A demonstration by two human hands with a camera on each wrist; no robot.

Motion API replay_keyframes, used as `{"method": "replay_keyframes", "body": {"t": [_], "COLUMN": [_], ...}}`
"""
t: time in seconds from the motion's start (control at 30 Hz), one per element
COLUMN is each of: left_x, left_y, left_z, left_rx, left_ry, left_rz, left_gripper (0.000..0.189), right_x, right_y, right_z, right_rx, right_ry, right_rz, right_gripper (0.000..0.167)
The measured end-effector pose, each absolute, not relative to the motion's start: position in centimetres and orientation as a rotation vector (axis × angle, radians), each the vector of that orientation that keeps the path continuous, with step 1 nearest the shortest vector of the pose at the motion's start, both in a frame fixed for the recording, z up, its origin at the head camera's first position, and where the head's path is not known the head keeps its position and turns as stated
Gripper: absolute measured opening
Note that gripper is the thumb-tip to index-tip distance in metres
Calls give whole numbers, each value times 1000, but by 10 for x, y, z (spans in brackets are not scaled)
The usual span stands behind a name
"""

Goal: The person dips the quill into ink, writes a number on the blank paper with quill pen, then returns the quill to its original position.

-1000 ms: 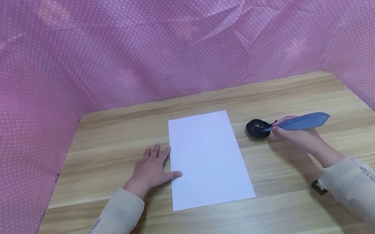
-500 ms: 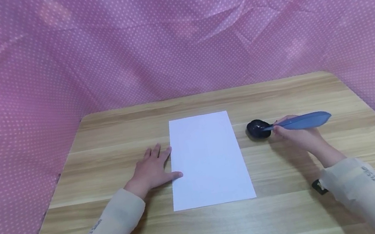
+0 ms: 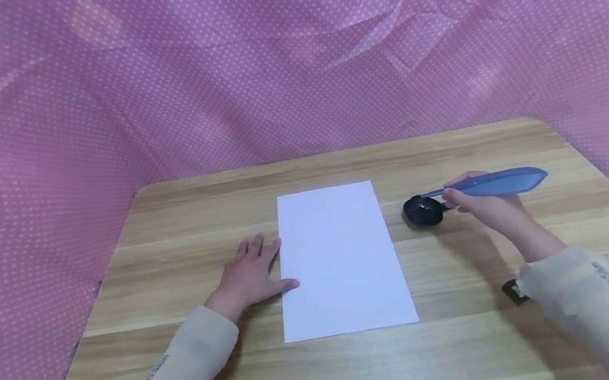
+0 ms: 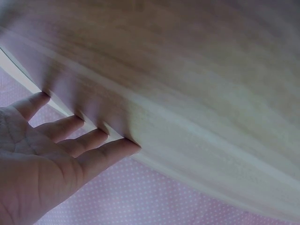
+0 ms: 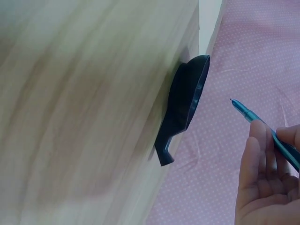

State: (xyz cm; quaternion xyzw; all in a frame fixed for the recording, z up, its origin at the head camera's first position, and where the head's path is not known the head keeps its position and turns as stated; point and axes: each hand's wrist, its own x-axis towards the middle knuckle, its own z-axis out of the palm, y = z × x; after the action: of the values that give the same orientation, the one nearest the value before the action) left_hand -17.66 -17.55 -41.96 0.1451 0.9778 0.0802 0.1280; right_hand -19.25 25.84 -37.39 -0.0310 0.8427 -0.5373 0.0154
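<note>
A white sheet of paper (image 3: pixel 339 257) lies lengthwise in the middle of the wooden table (image 3: pixel 483 334). My left hand (image 3: pixel 253 264) rests flat on the wood at the sheet's left edge, fingers straight; the left wrist view shows the fingertips (image 4: pixel 108 147) on the table (image 4: pixel 187 84). My right hand (image 3: pixel 458 197) pinches a blue feather pen (image 3: pixel 495 184) near its front end. The pen tip (image 5: pixel 241 108) hangs just above a small black dish (image 3: pixel 421 210), clear of its rim (image 5: pixel 185 101). The feather points right.
Pink dotted cloth (image 3: pixel 283 54) walls in the table at the back and on both sides. A small black object (image 3: pixel 513 292) lies by my right sleeve. Bare wood stretches along the table's front and back.
My right hand has risen slightly and drawn the pen tip up out of the black dish. The left hand and the paper have stayed put.
</note>
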Motion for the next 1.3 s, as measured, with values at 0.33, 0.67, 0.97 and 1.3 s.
{"method": "replay_keyframes", "body": {"t": [0.33,0.67,0.97,1.3], "left_x": [-175,-175,-176,-178], "left_y": [-174,-174,-174,-176], "left_z": [-418,-420,-421,-419], "left_rx": [412,412,405,373], "left_ry": [2837,2837,2841,2835], "left_rz": [221,244,246,241], "left_gripper": [97,97,97,97], "right_x": [-201,-212,-219,-224], "right_y": [232,200,173,152], "right_z": [-371,-376,-391,-399], "right_rx": [-20,119,69,73], "right_ry": [2555,2478,2561,2473], "right_rz": [-1652,-1635,-1554,-1627], "right_gripper": [44,44,35,28]}}
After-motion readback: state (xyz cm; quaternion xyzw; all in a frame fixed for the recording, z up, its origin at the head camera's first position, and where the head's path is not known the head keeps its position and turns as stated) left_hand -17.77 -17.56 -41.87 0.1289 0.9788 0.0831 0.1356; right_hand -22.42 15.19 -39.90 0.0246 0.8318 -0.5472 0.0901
